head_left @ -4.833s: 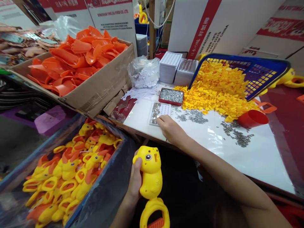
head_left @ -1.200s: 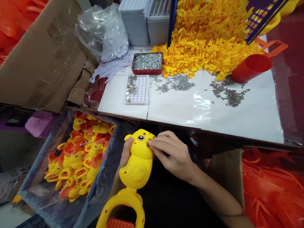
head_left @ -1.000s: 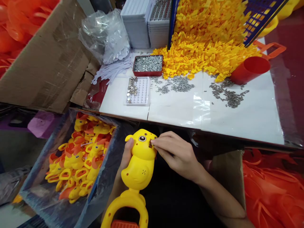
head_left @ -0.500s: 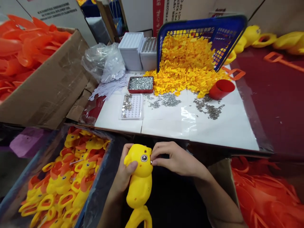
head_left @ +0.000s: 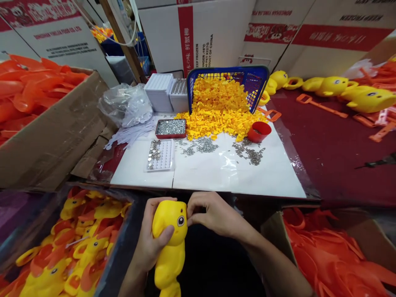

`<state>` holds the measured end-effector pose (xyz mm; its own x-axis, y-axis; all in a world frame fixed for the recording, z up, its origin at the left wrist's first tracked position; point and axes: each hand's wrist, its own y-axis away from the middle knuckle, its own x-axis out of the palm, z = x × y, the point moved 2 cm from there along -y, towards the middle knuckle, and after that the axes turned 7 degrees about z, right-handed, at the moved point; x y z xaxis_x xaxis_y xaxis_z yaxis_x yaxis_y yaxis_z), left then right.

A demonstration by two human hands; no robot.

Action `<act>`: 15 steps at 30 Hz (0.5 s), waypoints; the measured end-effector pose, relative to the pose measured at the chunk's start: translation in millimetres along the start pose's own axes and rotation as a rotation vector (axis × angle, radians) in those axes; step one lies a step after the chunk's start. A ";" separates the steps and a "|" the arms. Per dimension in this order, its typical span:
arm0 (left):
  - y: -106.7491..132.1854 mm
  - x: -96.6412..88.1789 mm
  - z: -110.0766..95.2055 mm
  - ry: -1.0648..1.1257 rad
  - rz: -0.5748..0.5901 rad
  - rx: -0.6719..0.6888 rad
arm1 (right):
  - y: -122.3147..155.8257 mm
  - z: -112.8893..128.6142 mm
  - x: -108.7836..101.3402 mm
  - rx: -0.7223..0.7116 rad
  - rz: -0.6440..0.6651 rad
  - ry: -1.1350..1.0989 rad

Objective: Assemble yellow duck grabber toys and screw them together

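Observation:
A yellow plastic toy duck body (head_left: 169,251) with a printed eye and small holes in its head stands roughly upright in front of me. My left hand (head_left: 151,239) wraps around its head from the left, thumb across the front. At the right side of the head, my right hand (head_left: 210,214) has thumb and index finger pinched against the face edge; whatever is between those fingertips is hidden. Beyond the hands on the white table top (head_left: 204,177) lie small silver metal parts (head_left: 206,145), short grey pins (head_left: 252,155) and a tray of round button cells (head_left: 161,155).
A blue basket (head_left: 262,84) spills yellow plastic pieces (head_left: 216,117) beside a red cup (head_left: 259,132) and a red tin (head_left: 170,129). Lower left, a bin holds yellow-orange ducks (head_left: 93,243). Boxes of orange parts (head_left: 334,255) flank me. More yellow toys (head_left: 365,97) lie right.
The camera view has tilted up and shifted right. The toy stays in my left hand, and my right fingertips remain at its face; the small shiny piece seen there earlier is now hidden.

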<state>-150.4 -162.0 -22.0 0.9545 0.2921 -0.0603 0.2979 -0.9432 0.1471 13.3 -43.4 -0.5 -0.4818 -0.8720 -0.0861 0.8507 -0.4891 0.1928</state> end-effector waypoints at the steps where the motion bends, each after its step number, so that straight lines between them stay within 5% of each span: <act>1: 0.5 -1.6 -2.5 -0.016 0.010 0.007 | -1.2 -2.0 0.1 0.044 -0.018 -0.062; 9: 8.8 14.0 -23.4 0.160 0.061 0.027 | -5.6 -5.8 -2.2 0.102 0.336 -0.419; 15: 7.1 20.2 -13.6 0.171 0.128 0.055 | -0.4 3.4 -8.5 -0.032 0.416 -0.182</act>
<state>-128.8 -160.7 -8.7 0.9742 0.1880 0.1246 0.1778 -0.9801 0.0883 16.3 -35.6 3.5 -0.1239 -0.9783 0.1659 0.9845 -0.1002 0.1441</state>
